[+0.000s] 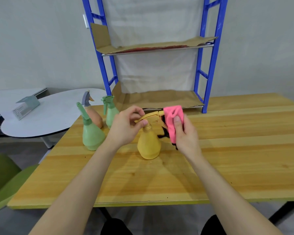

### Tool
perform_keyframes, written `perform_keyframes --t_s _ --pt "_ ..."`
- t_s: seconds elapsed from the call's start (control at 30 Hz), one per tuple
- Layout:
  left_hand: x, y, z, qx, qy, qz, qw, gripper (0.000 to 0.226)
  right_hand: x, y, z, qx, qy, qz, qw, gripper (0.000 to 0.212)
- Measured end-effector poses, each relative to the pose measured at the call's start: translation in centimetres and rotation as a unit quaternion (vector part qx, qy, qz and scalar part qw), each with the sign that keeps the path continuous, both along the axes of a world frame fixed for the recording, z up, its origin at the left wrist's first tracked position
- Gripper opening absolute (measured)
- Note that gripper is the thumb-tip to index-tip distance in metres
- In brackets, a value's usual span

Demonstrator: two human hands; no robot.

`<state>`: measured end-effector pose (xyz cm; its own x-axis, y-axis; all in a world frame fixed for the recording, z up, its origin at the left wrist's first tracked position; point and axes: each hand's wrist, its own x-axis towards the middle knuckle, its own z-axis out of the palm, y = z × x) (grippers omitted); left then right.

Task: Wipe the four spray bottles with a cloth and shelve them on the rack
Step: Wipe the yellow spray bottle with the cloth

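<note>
Head view: yellow bottle (148, 146) stands upright on the table (236, 150), just in front of the rack (210, 65). My left hand (126, 128) pinches the rear of its spray head. My right hand (185, 133) grips the pink cloth (172, 121), bunched over the nozzle tip. Left of the rack's foot stand three more: near green bottle (92, 136), far green bottle (111, 114), peach bottle (96, 118). No bottle sits on either shelf. Judgement: wiping the first bottle, early in the task. To do it well, I would hold the pinch firm so the bottle cannot tip. I would then draw the cloth back along the head, avoiding the trigger, then down neck and body on all sides.
</note>
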<state>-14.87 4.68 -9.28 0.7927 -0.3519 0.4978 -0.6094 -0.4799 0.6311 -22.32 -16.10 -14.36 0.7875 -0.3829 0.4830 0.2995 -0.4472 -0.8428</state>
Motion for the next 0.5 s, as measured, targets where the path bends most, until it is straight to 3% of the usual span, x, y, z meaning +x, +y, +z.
perform_keyframes --t_s 0.13,0.23,0.3,0.4,0.5 --pt "-0.1 -0.3 0.3 0.02 -0.011 -0.007 1.0 0.025 1.2 1.7 3.2 -0.08 -0.04 0.065 0.994 0.017" --pt "0.0 -0.3 0.4 0.018 -0.003 0.007 1.0 0.025 1.9 1.8 3.0 -0.11 -0.021 0.021 0.993 0.02" --pt "-0.1 -0.2 0.3 0.016 -0.001 0.017 1.0 0.023 1.6 1.1 2.2 -0.095 0.004 -0.012 0.995 0.032" --pt "-0.3 -0.2 0.1 -0.005 -0.001 0.043 0.999 0.025 0.1 -0.5 0.8 -0.062 0.011 -0.086 0.994 0.03" --pt "-0.9 -0.1 0.3 0.008 -0.022 0.053 0.998 0.038 -0.9 -2.4 -0.7 -0.146 0.035 -0.124 0.981 0.022"
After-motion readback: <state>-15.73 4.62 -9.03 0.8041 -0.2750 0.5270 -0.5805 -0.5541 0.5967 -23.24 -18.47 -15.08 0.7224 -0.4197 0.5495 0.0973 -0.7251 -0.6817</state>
